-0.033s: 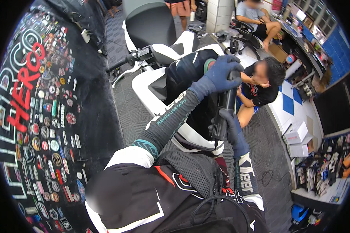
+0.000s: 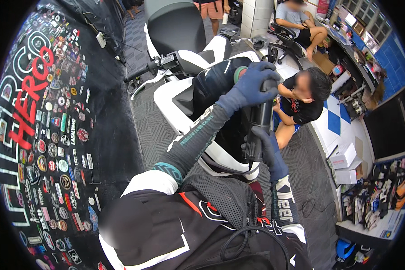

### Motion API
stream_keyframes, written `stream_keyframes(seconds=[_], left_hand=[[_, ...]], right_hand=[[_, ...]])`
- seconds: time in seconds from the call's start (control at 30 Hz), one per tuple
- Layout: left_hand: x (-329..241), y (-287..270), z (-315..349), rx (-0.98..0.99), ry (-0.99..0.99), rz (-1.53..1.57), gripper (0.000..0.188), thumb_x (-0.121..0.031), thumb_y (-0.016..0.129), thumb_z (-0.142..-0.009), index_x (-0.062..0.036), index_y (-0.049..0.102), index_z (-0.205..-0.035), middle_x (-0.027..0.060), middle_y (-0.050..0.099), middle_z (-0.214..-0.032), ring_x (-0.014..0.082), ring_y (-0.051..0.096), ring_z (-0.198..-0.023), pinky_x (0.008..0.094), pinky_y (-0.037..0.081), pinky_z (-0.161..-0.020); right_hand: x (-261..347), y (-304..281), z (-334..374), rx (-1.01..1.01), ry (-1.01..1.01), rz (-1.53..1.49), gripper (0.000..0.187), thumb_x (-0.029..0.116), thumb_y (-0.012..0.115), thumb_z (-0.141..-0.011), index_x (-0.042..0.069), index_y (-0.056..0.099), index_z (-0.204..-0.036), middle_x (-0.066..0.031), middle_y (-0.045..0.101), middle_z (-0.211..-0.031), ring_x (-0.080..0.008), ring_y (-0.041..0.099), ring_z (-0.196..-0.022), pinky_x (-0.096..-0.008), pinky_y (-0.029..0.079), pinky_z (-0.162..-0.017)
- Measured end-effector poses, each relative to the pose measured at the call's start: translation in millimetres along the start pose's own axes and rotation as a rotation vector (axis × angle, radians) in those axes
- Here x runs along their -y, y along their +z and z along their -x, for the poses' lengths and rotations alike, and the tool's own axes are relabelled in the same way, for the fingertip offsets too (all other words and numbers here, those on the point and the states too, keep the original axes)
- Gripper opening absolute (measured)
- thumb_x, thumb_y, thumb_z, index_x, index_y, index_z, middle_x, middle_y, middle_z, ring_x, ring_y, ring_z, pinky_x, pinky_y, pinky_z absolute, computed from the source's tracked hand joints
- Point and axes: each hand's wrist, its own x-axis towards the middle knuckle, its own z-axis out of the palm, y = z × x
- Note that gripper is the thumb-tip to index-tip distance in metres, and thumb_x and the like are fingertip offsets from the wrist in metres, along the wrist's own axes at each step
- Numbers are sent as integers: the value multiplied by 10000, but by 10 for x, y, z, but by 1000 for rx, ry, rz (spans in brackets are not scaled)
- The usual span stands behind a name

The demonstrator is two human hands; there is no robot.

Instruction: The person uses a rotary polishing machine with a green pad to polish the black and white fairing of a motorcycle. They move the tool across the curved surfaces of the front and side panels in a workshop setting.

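Left hand (image 2: pixel 252 85), gloved blue, clamped over the head of a black polishing machine (image 2: pixel 259 119); right hand (image 2: pixel 264 146) wrapped round its lower grip. Machine pressed against the scooter's dark panel (image 2: pixel 211 85), beside a crouching person (image 2: pixel 301 101).

White scooter (image 2: pixel 184 101) on grey floor (image 2: pixel 153 130)

— What are the surfaces here?
— Blue knitted cloth gloves on the left hand (image 2: pixel 252 85) and right hand (image 2: pixel 266 150) grip a matt black plastic power tool (image 2: pixel 259 121).
— And the scooter?
— The glossy white-and-black plastic scooter body (image 2: pixel 198 94) stands on a ribbed grey floor mat (image 2: pixel 153 130).
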Motion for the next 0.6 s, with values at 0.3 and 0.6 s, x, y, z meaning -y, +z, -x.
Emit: stream_keyframes(seconds=[0.3, 0.6], left_hand=[[-604, 416, 532, -82, -54, -190, 473, -185, 851, -779, -114, 697, -1220, 151, 589, -1346, 393, 578, -1282, 527, 466, -1077], [-887, 1983, 866, 258, -298, -230, 554, -244, 820, -786, -122, 668, -1304, 193, 584, -1397, 467, 520, -1347, 574, 429, -1119]], right_hand=[[-620, -812, 78, 63, 32, 192, 719, 299, 915, -845, -66, 558, -1351, -140, 758, -1040, -168, 735, -809, -310, 588, -718], [-1567, -2326, 288, 255, 273, -21, 605, 314, 864, -884, -13, 652, -1347, -120, 744, -1220, -165, 718, -1049, -316, 567, -948]])
